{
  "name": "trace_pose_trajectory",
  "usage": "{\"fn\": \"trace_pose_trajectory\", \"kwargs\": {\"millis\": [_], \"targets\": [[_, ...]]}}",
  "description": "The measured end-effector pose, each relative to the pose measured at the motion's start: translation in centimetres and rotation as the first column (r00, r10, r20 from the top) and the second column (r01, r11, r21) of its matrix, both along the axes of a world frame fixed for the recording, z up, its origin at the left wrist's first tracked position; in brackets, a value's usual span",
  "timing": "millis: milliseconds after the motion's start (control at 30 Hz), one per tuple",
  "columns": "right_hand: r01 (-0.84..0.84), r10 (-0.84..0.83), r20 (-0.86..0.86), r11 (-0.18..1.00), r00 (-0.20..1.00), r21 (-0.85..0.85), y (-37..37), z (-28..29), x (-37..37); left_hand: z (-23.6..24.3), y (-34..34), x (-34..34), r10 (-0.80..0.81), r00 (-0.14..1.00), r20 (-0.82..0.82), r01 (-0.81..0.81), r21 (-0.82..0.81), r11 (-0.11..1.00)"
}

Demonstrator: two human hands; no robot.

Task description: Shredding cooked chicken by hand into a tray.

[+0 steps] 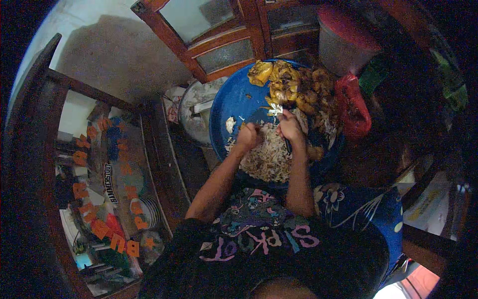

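My right hand (292,128) is closed around a tool whose dark handle (288,145) pokes out below the fist. A bright, pale streaked piece (275,110) shows just beyond its fingers; whether it is meat or the tool's head I cannot tell. My left hand (248,136) has its fingers curled together low over the shredded chicken (269,159); what they hold is hidden. This heap lies in the near part of a large round blue tray (234,99). Browned cooked chicken pieces (298,87) are piled along its far right side. A small pale scrap (230,124) sits at the left.
Left of the tray stands a round metal pot (189,107). A red plastic bag (354,107) and a pale bucket with a red lid (346,37) are at the right. Wooden glazed panels (219,40) rise behind. A cabinet with stacked plates (148,213) is far left.
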State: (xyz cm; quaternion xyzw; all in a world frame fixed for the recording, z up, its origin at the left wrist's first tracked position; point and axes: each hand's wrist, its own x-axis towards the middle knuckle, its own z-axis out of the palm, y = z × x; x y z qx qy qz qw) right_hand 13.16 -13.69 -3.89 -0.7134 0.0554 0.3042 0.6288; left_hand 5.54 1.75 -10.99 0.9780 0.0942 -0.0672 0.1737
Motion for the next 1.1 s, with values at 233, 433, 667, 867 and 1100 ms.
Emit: {"fn": "trace_pose_trajectory", "kwargs": {"millis": [233,433,667,867,1100], "targets": [[-0.384,0.411,-0.094,0.897,0.907,0.219,2.3,2.5,-1.6,8.0,2.1,-0.9,0.465,0.817,-0.341,-0.424,-0.902,0.084],[-0.357,0.384,-0.075,0.901,0.920,0.246,2.7,3.6,-2.1,9.7,2.9,-1.1,0.522,0.793,-0.315,-0.485,-0.844,0.229],[-0.413,0.446,-0.075,0.871,0.892,0.265,3.7,3.8,-2.9,11.4,2.2,-1.1,0.541,0.812,-0.219,-0.444,-0.833,0.330],[-0.255,0.263,-0.081,0.962,0.961,0.094,3.3,3.5,-2.6,8.6,3.3,-1.0,0.540,0.796,-0.273,-0.465,-0.847,0.258],[-0.296,0.314,-0.050,0.929,0.948,0.223,3.5,1.1,-3.0,8.7,2.5,-0.4,0.489,0.869,-0.076,-0.321,-0.839,0.439]]}}
